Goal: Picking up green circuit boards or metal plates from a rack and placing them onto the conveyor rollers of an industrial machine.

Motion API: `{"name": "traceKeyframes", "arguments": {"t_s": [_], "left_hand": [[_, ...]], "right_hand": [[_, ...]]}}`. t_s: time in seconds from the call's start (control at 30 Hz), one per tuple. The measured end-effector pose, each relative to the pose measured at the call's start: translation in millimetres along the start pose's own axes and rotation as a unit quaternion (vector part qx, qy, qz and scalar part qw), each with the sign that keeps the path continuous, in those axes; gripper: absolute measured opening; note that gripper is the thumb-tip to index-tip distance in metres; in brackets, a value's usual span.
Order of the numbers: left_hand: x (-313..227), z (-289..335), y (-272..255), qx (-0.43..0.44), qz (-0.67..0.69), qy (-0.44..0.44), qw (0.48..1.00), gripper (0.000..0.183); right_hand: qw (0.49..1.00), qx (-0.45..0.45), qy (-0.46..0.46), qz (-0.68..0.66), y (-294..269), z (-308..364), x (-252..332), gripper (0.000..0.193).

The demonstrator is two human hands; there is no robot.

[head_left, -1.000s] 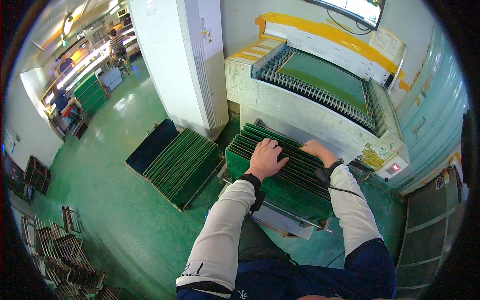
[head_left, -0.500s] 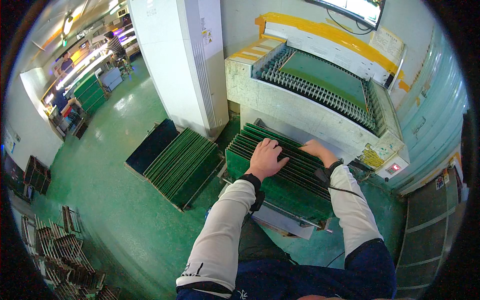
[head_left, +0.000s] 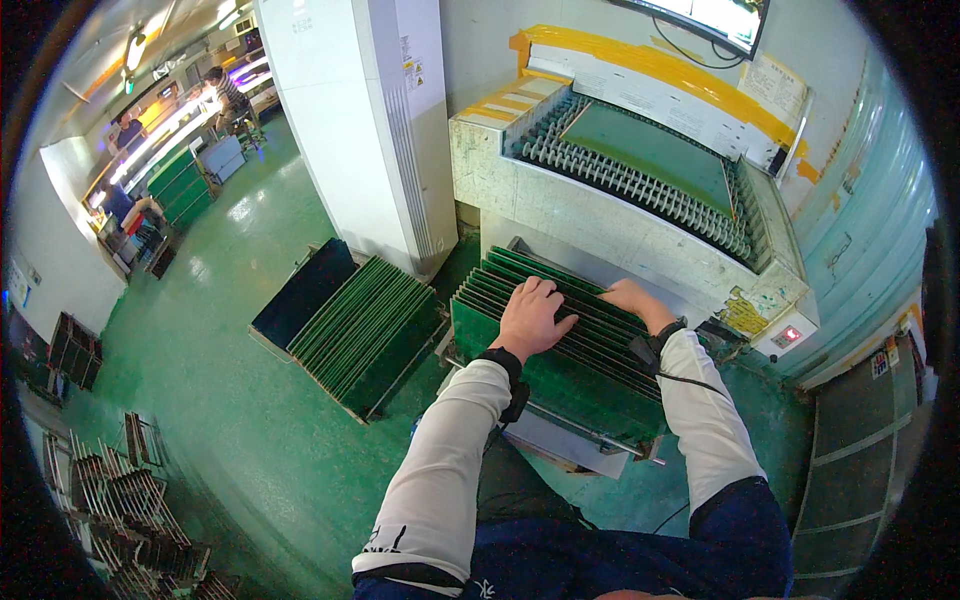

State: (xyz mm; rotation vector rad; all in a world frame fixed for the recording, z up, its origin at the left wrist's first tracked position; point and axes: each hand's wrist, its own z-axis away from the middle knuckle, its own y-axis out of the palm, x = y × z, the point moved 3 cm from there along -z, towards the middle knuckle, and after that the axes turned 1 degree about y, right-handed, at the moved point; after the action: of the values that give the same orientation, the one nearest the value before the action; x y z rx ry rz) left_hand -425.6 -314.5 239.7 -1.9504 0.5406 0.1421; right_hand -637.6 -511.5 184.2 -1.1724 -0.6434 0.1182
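A rack of thin green boards [head_left: 560, 385] stands right in front of me, the boards upright and close together. On their top edges lies my left hand [head_left: 532, 316], its thumb apart from the fingers and nothing lifted in it. Toward the far right of the same rack, my right hand [head_left: 640, 302] has its fingers curled over the top edge of a rear green board. Its fingertips are partly hidden among the boards. To the left, a second rack of upright green boards [head_left: 365, 335] stands on the floor, with a dark panel [head_left: 305, 290] at its side.
Beyond the rack is a pale roller machine [head_left: 620, 220] with a flat green board [head_left: 650, 155] on its rollers. A white cabinet [head_left: 350, 120] rises behind the left rack. Metal racks [head_left: 125, 500] stand at lower left. People sit at lit benches far left.
Both my hands stay in the same place on the boards. Far off at the benches, the seated people have shifted slightly.
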Motion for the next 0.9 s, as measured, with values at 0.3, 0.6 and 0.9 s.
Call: {"name": "traceKeyframes", "arguments": {"t_s": [0.3, 0.6, 0.9], "left_hand": [[-0.5, -0.6, 0.7, -0.004, -0.003, 0.002, 1.000, 0.046], [-2.2, -1.7, -1.4, 0.021, -0.006, -0.003, 1.000, 0.048], [-1.7, -0.7, -1.3, 0.010, -0.013, 0.002, 1.000, 0.048]], "right_hand": [[1.000, -0.001, -0.013, 0.010, -2.0, 2.4, 0.5, 0.055], [1.000, -0.001, -0.024, 0.008, -0.1, 0.2, -2.0, 0.060], [1.000, 0.009, 0.000, 0.016, 0.6, -2.7, -0.7, 0.056]]}}
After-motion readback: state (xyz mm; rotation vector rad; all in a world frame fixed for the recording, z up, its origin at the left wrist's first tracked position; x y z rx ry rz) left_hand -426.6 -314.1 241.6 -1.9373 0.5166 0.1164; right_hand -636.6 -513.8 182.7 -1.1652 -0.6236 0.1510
